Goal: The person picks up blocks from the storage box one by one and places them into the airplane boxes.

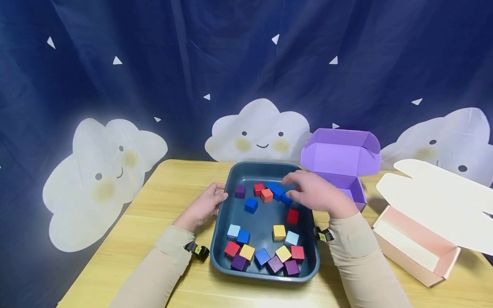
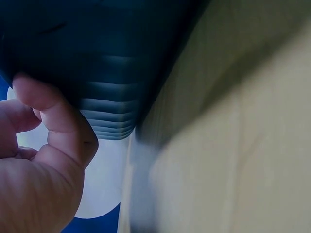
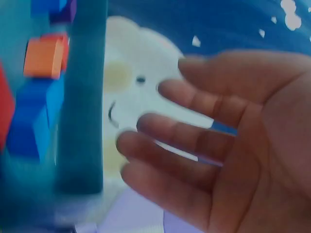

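Note:
A dark teal tray (image 1: 265,276) stands on the wooden table with several small cubes inside. My left hand (image 1: 206,203) holds its left side; in the left wrist view the bent thumb (image 2: 63,116) lies against the tray's rim. Over the far right part of the tray is my right hand (image 1: 313,190), fingers spread and apart, holding nothing. Below its fingertips lie blue cubes (image 1: 278,193), beside an orange cube (image 1: 266,196) and a red cube (image 1: 258,189). Another red cube (image 1: 292,216) is nearer me. The right wrist view shows the bare palm and loosely extended fingers (image 3: 170,160).
Behind the right hand stands an open purple box (image 1: 331,156). An open pale pink box (image 1: 416,244) sits farther right, its lid folded back. More cubes, such as a yellow cube (image 1: 279,232), cluster at the tray's near end. A dark blue curtain (image 1: 246,64) hangs behind the table.

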The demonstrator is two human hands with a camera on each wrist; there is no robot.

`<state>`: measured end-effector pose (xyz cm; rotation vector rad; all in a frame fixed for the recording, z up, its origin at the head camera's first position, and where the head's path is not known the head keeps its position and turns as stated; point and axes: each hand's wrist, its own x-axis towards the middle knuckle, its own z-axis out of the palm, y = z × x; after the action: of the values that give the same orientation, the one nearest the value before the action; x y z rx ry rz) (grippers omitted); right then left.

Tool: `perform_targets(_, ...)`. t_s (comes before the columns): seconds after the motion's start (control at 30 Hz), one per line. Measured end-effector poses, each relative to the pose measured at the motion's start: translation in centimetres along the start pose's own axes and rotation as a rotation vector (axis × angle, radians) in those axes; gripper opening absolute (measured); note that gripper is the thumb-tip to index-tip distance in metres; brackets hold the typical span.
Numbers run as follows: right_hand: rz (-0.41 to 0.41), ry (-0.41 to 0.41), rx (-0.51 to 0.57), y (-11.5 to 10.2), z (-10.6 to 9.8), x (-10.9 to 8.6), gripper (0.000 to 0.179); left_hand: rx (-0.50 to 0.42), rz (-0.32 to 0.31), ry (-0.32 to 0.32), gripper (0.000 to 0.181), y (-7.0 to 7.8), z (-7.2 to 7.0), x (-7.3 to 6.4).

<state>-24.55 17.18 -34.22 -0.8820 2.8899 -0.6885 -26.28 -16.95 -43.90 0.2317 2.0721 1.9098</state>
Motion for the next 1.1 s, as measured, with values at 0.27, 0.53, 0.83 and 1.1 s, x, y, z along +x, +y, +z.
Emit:
perform_targets(0.27, -0.037, -0.150, 0.005, -2.3, 2.7, 2.3, 0.037, -0.025, -0.003, 0.005, 0.032, -0.1, 0.0, 0.1)
perform_targets(0.53, 0.041, -0.198, -0.250, -2.8, 5.6, 4.7, 0.056, -0.028, 0.003, -0.010, 0.032, -0.3, -0.1, 0.2)
perform_targets(0.83, 0.019, -0.162, -0.272, -2.5, 6.3, 4.8, 0.042, -0.023, 0.007, -0.009, 0.031, 0.1, 0.1, 0.3)
perform_targets(1.1, -0.033, -0.178, -0.245, -2.4, 6.5, 4.9, 0.019, -0.031, 0.011, 0.002, 0.032, 0.1, 0.0, -0.1)
